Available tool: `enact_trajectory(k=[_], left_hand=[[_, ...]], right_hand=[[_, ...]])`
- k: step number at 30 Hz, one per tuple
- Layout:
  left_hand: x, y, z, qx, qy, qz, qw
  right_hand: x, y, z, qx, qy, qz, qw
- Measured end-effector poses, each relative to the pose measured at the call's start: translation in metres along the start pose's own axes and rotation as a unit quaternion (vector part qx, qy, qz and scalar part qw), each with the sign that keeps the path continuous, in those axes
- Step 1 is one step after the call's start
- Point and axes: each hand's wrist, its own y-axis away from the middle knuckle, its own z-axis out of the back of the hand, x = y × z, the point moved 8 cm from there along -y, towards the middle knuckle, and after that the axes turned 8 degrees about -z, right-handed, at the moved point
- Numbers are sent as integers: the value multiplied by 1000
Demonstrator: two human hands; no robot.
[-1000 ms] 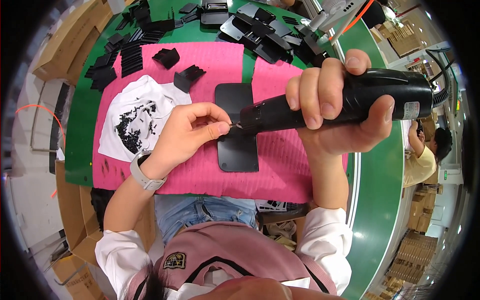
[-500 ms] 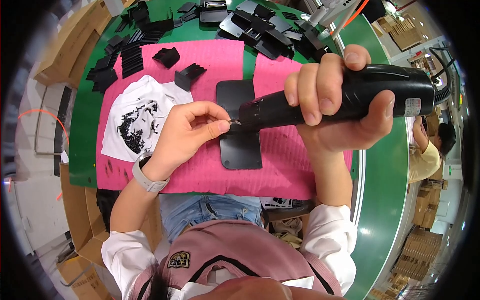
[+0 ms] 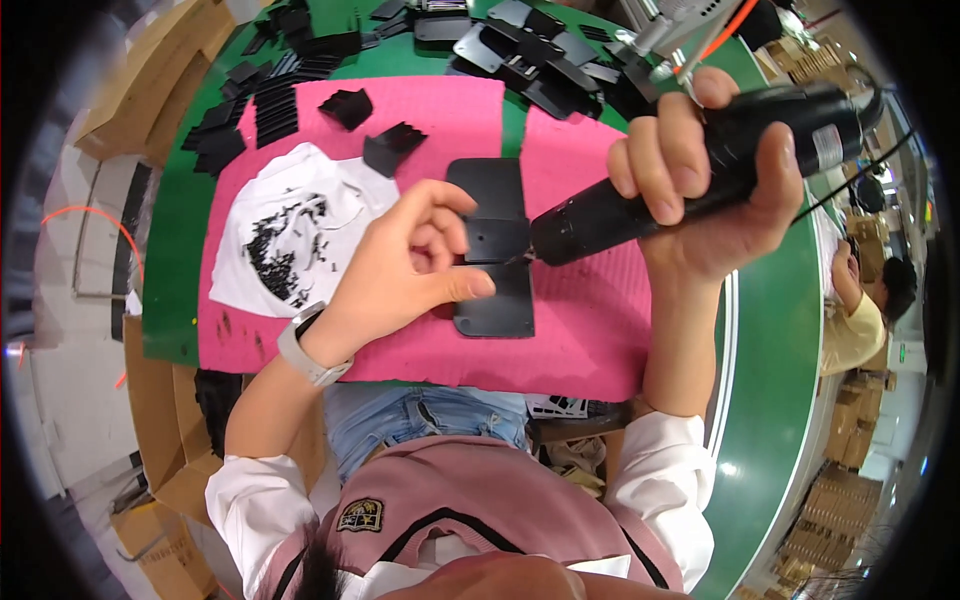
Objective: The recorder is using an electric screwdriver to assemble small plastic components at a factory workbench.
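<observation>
My right hand [image 3: 700,190] grips a black electric screwdriver [image 3: 585,228], its tip pointing left. The driver's bit is just over the right edge of a flat black plastic piece [image 3: 490,185] with rounded corners; whether a screw sits on the bit is too small to tell. Over the left side of that piece hovers my left hand [image 3: 395,265], thumb and fingers apart, nothing visible between them. To its left, small black screws [image 3: 270,260] lie heaped on a white cloth [image 3: 318,165].
A pink foam mat [image 3: 590,350] covers part of the green table [image 3: 765,400]. Black ridged parts [image 3: 394,147] rest behind the cloth. Further back are piles of black plates [image 3: 530,60]. Cardboard boxes [image 3: 160,90] stand at the left; another person [image 3: 850,310] sits at the far right.
My left thumb and fingers have parted from the bit's tip. The screwdriver has shifted right, its rear end tilting further away. The black piece's middle now shows more.
</observation>
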Motion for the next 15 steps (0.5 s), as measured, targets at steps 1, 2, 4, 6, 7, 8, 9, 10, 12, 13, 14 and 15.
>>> enact_trajectory(k=[1,2,4,6,7,8,9,10,12,13,14,15], left_hand=[[2,-1,6,-32,-56,-1,998],[3,-1,11,-66,-111,-2,992],[6,-2,14,-64,-134,52,988],[18,-4,10,-25,-63,149,987],[22,-5,9,-17,-53,146,988],[24,-6,9,-16,-52,146,988],[25,-7,7,-11,-73,145,987],[26,-8,5,-6,-94,143,985],[26,-9,4,-11,-113,137,984],[26,-9,4,-17,-134,131,982],[27,-9,4,-18,-133,132,982],[28,-9,4,-20,-125,132,983]], right_hand=[[4,-1,-1,23,39,4,999],[7,0,-1,21,73,25,997],[2,4,3,29,165,-10,986],[-4,3,5,0,198,-28,980],[-7,2,5,-18,216,-36,976],[-10,1,6,-35,233,-45,971],[-11,1,6,-36,234,-46,970],[-12,1,7,-41,230,-50,971],[-13,1,9,-46,226,-54,971],[-14,1,8,-31,225,-50,973],[-14,1,7,-17,224,-45,973],[-15,1,7,-16,223,-47,973]])
